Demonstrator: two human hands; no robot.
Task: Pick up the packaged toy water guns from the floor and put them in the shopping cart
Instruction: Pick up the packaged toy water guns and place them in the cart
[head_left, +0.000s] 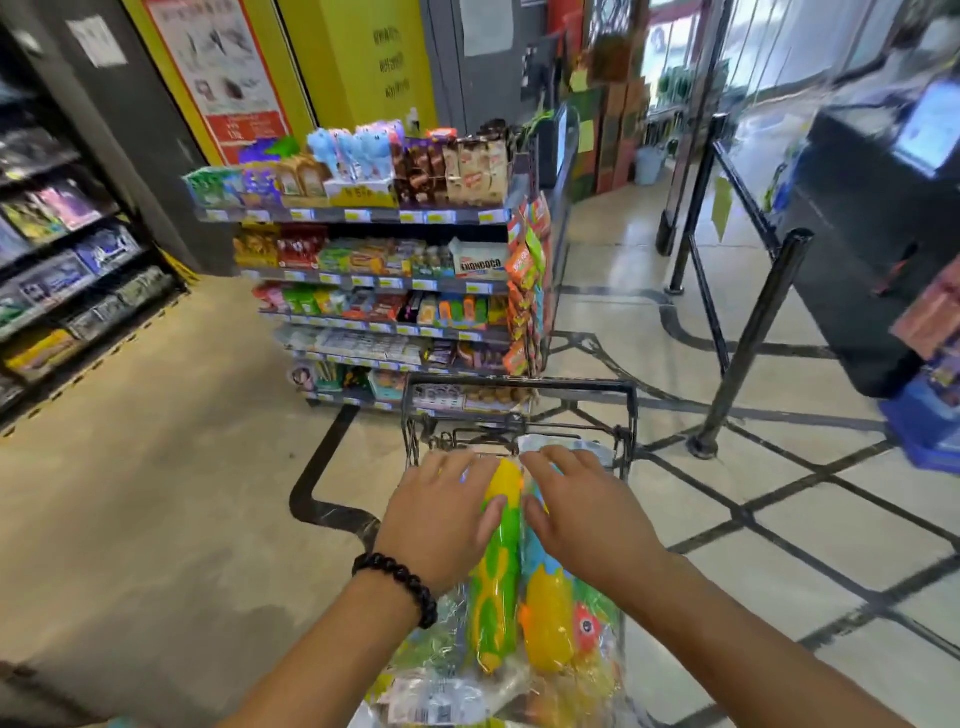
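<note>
Head cam, my read: tiled floor (156, 493) fills most of the view, beige with dark inlay lines running off to the right. Straight ahead a stocked snack shelf unit (379, 270), several tiers with yellow price tags, packets hanging off its right end. Left edge has a dark shelving rack (67, 270), blurred, can't read the goods. Right side: black checkout worktop (872, 234) with a screen on it, and black barrier posts (748, 343) with rails in front of it. Behind the snack unit a yellow wall panel (363, 62) and a red-framed poster (218, 67). Centre bottom: black wire shopping cart (519, 395), front rim near the base of the snack unit. Packaged toy water guns (498, 571) are already in the cart, lying lengthwise in clear plastic bags: a green-and-yellow one in the middle, a yellow one with blue just right of it, plus a small red round-eyed part at the lower right. Labels with barcodes show on the bags at the bottom edge. Left hand (441, 514) lies palm-down on the left of the pile, fingers spread and fairly straight, thumb touching the green-yellow gun; black bead bracelet (397, 582) on that wrist. Right hand (582, 504) lies palm-down on the right of the pile, fingers spread over the bag, thumb against the plastic. Neither hand grips anything that I can see, both just rest flat on the packaging.
</note>
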